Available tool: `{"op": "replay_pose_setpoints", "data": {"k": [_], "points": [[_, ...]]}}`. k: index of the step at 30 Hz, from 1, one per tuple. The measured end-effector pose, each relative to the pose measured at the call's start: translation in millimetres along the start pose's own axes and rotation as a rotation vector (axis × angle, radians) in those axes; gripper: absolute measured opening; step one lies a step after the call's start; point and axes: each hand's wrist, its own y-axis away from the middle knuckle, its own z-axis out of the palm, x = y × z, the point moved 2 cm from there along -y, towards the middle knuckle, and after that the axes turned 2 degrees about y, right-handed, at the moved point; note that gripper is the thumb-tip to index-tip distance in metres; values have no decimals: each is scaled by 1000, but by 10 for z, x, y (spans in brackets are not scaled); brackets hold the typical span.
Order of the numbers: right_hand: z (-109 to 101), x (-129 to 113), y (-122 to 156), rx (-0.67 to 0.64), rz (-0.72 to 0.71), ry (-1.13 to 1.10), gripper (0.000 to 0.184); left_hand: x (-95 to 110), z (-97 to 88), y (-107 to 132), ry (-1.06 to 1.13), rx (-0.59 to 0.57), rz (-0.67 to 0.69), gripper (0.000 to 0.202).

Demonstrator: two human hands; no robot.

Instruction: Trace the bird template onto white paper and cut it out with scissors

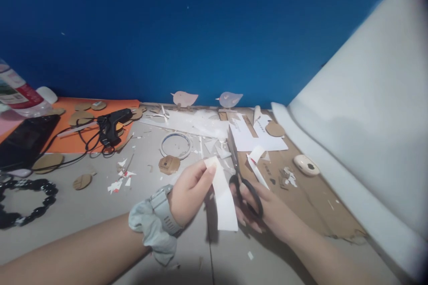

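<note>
My left hand pinches the top of a white paper strip that hangs down in front of me. A grey watch and a grey scrunchie sit on that wrist. My right hand has its fingers through the black handles of a pair of scissors. The blades point up and away, just right of the strip. Both hands hover low over the grey table.
A black glue gun with its cable lies on orange paper at the left. Two paper birds stand at the blue wall. A tape ring, cardboard discs, paper scraps, a black bead bracelet, a bottle and white foam sheet surround me.
</note>
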Motion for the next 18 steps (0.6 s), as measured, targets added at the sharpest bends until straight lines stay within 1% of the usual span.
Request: {"op": "replay_pose_setpoints", "data": {"k": [5, 7, 9, 11, 14, 16, 18], "points": [[2, -25, -8, 53, -135, -10, 38, 10, -10, -9, -96, -17, 12, 30], [6, -20, -10, 87, -137, 44, 36, 14, -11, -16, -126, -6, 10, 27], [6, -20, -10, 124, -110, 113, 31, 10, -6, -22, -90, 7, 6, 26], [-5, -31, -6, 169, -109, 159, 26, -4, 6, -25, -3, 2, -7, 24], [-35, -50, 6, 221, -150, 212, 23, -28, 31, -18, 54, -56, -55, 26], [-42, -48, 20, 184, -148, 204, 24, -32, 39, -8, 20, -97, -69, 31], [-27, -34, 41, 95, -125, 149, 30, -25, 36, 2, 2, -110, -57, 34]]}}
